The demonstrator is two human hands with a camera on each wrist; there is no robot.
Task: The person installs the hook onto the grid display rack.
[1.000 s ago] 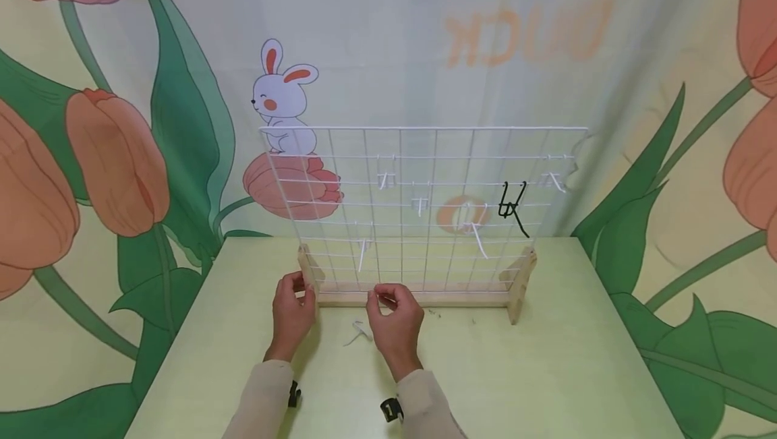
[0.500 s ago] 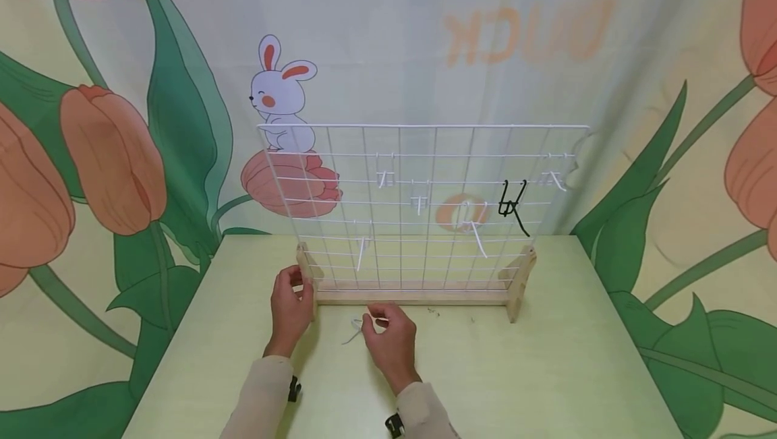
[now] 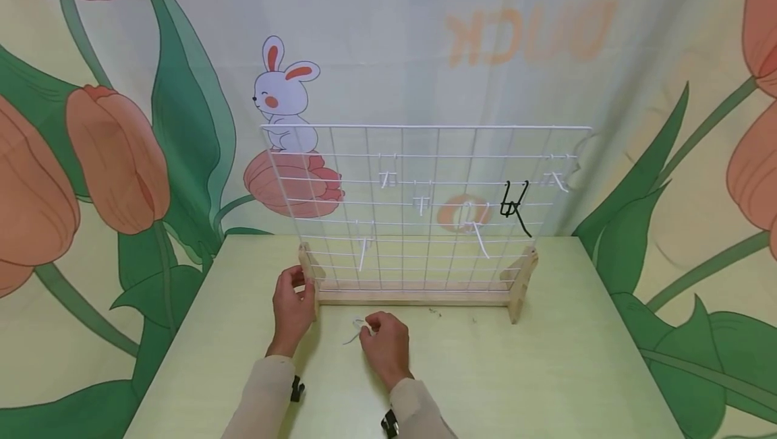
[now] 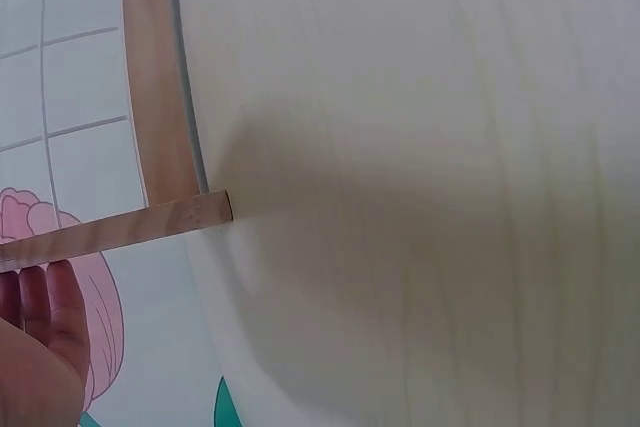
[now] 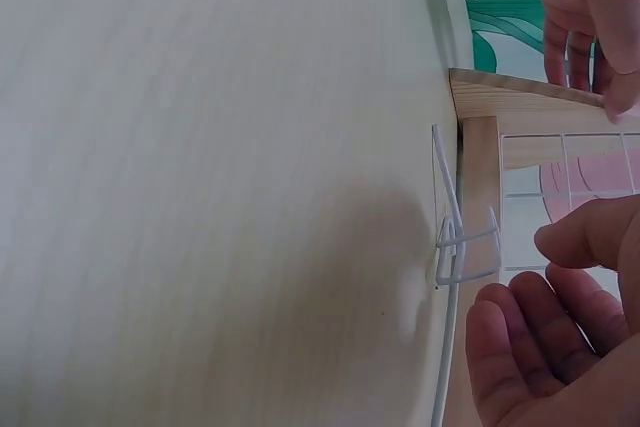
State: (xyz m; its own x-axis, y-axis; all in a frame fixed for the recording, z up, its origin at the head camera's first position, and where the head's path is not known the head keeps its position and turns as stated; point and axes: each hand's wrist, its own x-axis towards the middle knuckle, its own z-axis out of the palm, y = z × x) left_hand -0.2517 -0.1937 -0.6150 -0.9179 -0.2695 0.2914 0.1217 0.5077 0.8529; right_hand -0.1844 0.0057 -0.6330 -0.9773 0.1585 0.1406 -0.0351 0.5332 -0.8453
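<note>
A white wire grid panel (image 3: pixel 425 127) stands upright in a wooden stand (image 3: pixel 413 302) in the head view. My left hand (image 3: pixel 293 307) holds the stand's left leg, its fingertips on the outer face and the thumb over the front edge. A loose white wire hook (image 5: pixel 447 182) lies on the table in front of the stand. Right beside it is my right hand (image 3: pixel 386 350), fingers bent and thumb apart from them. The right wrist view shows a gap between that thumb and the fingers, with nothing gripped.
Several white hooks, one of them a long-pronged hook (image 3: pixel 481 240), hang on the grid. A black double hook (image 3: pixel 516 208) hangs at its right side. A pale table (image 3: pixel 577 371) carries the stand, and a printed curtain (image 3: pixel 388 54) hangs behind.
My right hand has come down and back from the stand's base rail to the loose white hook on the table. The left hand stays at the stand's leg.
</note>
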